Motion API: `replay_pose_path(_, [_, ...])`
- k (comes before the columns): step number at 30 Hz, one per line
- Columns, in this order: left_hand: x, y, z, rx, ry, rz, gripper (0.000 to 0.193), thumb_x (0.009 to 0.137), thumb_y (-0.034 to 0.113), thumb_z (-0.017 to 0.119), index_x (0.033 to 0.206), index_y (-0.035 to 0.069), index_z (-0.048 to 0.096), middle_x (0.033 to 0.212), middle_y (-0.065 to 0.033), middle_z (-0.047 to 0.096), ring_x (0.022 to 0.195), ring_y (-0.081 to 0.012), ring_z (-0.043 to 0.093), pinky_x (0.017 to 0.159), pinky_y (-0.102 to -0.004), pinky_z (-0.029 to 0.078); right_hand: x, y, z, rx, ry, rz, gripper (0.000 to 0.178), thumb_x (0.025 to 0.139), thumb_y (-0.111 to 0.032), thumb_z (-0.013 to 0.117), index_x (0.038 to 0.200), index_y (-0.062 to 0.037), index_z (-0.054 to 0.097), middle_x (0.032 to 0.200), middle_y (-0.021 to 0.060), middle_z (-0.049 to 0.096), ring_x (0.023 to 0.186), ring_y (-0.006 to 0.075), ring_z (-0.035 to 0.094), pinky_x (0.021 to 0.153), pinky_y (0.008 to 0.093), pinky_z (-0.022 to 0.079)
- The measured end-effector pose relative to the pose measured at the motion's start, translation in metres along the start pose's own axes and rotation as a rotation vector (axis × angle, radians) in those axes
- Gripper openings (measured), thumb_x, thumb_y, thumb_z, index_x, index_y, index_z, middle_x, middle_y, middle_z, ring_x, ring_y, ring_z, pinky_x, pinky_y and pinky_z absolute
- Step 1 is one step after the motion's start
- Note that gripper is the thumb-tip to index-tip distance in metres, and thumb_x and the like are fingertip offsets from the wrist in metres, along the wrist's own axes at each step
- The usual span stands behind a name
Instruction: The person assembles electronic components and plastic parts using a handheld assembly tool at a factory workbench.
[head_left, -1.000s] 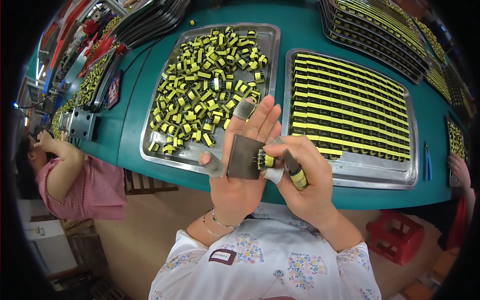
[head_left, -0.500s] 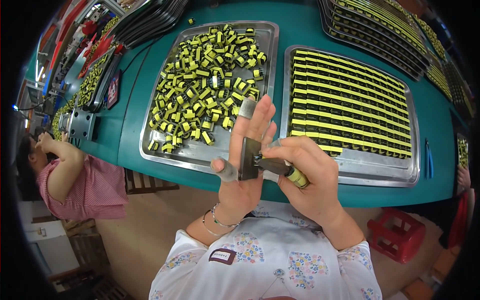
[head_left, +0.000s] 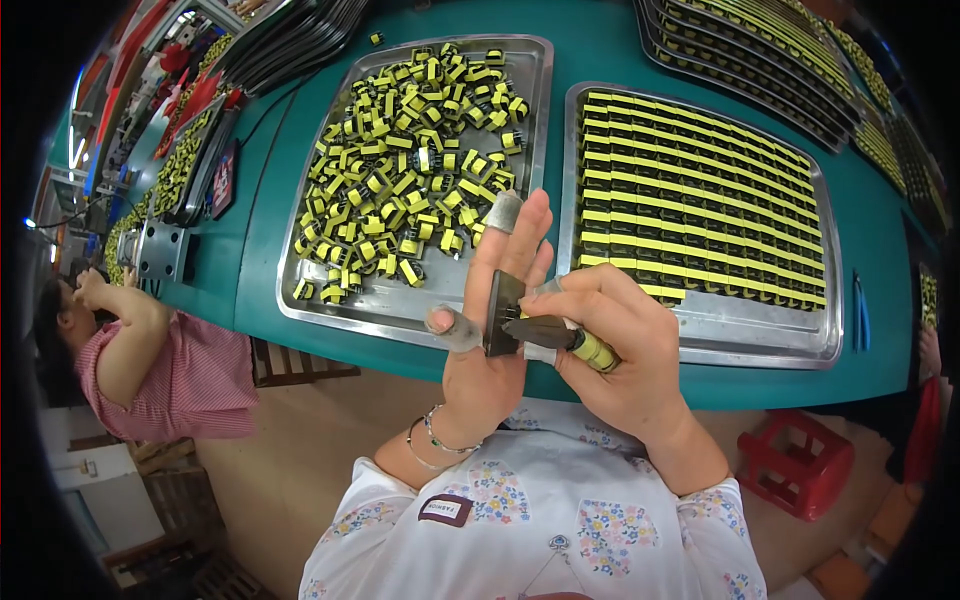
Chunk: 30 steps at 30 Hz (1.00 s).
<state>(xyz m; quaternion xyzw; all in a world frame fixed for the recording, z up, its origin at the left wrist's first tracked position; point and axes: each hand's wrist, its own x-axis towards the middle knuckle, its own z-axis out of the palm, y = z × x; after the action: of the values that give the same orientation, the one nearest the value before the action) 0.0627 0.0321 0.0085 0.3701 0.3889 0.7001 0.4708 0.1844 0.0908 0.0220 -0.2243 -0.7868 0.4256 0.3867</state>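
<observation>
My left hand (head_left: pixel 480 340) is held palm up with its fingers stretched out, and a dark rectangular plate (head_left: pixel 502 312) rests against the palm and finger bases. Grey wraps cover the thumb and index fingertip. My right hand (head_left: pixel 625 345) is closed around a dark, blade-like tool (head_left: pixel 540 330) with a yellow-banded handle (head_left: pixel 594 352). Its tip points at the plate. Something small and yellow, partly hidden, shows between my right fingertips and the plate; I cannot make out whether it is a separate part. Beyond my left fingers lie loose yellow-and-black components (head_left: pixel 400 170).
The loose components fill a metal tray (head_left: pixel 300 283); another tray (head_left: pixel 833 345) holds tight rows (head_left: pixel 700 200) of them. Stacked trays (head_left: pixel 760 60) stand at far right. Blue-handled pliers (head_left: pixel 860 312) lie on the green table (head_left: pixel 265 200). A person (head_left: pixel 165 360) sits left; a red stool (head_left: pixel 797 465) stands right.
The plate has turned slightly in my left hand, and the tool tip has come up close against it. The pins seen at the plate before are now hidden. The view has shifted slightly.
</observation>
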Motion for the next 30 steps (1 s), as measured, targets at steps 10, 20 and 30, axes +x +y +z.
replay_pose_path(10, [-0.004, 0.001, 0.004, 0.012, -0.063, -0.005, 0.107, 0.079, 0.083, 0.024, 0.148, 0.002, 0.013, 0.151, -0.0253, 0.02, 0.142, -0.0356, 0.017, 0.115, -0.0476, 0.012, -0.007, 0.005, 0.003, 0.037, 0.079, -0.062, 0.04, 0.058, 0.009, 0.066, 0.095, -0.0051, 0.065, 0.085, 0.0083, 0.062, 0.073, 0.0239, 0.061, 0.061, 0.0316, 0.048])
replay_pose_path(20, [-0.008, 0.002, 0.014, 0.158, 0.09, -0.01, 0.121, 0.068, 0.09, 0.034, 0.149, 0.004, 0.01, 0.153, -0.0221, 0.015, 0.143, -0.0353, 0.014, 0.116, -0.0484, 0.01, -0.01, 0.012, 0.005, 0.156, 0.059, -0.024, 0.041, 0.059, 0.008, 0.065, 0.097, -0.006, 0.066, 0.087, 0.0093, 0.06, 0.075, 0.0233, 0.06, 0.063, 0.0307, 0.048])
replay_pose_path(30, [-0.005, 0.005, -0.001, -0.274, -0.167, -0.241, 0.091, 0.089, 0.064, 0.044, 0.148, 0.002, 0.01, 0.148, -0.0207, 0.028, 0.136, -0.0278, 0.032, 0.106, -0.0384, 0.035, -0.012, 0.013, -0.006, -0.289, 0.042, -0.315, 0.046, 0.052, 0.004, 0.065, 0.096, -0.0073, 0.069, 0.089, 0.0065, 0.058, 0.068, 0.0211, 0.054, 0.058, 0.0301, 0.043])
